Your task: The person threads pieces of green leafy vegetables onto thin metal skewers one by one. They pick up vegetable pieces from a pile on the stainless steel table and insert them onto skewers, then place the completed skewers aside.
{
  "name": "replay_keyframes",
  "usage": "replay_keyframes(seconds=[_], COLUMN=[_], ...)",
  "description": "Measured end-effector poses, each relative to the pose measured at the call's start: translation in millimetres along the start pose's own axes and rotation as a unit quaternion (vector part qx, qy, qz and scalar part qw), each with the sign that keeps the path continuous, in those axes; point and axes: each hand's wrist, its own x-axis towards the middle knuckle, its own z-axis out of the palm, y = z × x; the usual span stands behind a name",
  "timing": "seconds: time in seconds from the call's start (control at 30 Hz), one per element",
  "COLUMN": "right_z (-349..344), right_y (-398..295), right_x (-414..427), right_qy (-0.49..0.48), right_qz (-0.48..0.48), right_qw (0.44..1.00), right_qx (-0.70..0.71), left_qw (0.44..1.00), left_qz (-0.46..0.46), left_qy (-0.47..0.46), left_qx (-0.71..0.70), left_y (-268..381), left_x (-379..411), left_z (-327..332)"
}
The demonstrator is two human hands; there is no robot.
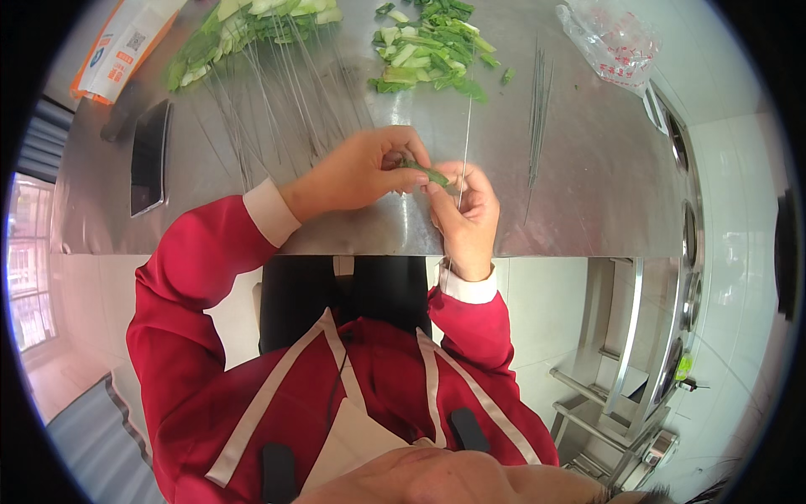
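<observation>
My left hand and my right hand meet over the steel table, pinching a small folded green leaf between their fingertips. My right hand also holds a long thin metal skewer, which runs from near the chopped greens down past the wrist. A pile of chopped leafy greens lies beyond the hands. At the upper left, several skewers extend from a larger heap of cut leaves. A bundle of bare skewers lies to the right of my right hand.
The steel table bears a dark, flat phone-like device at left, a white and orange printed package at upper left and a clear plastic bag with red print at upper right. A metal rack stands below right.
</observation>
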Motion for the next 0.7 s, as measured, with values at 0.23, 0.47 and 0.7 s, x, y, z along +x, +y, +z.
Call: replay_keyframes(seconds=[0.23, 0.47, 0.7], right_z=[-7.1, -13.4, -15.3], right_y=[-6.5, -22.3, -21.2], right_x=[-11.6, -49.4, -69.7], right_qy=[0.0, -0.08, -0.09], right_qz=[0.041, 0.071, 0.069], right_qw=[0.999, 0.974, 0.965], right_qx=[0.008, -0.201, -0.237], left_qw=[0.98, 0.97, 0.96], left_qz=[0.059, 0.071, 0.052], left_qy=[0.18, 0.199, 0.194], left_qx=[-0.059, -0.124, -0.193], left_y=[6.1, 3.6, 0.0], left_x=[9.5, 10.3, 12.3], left_z=[-17.7, -29.9, -28.1])
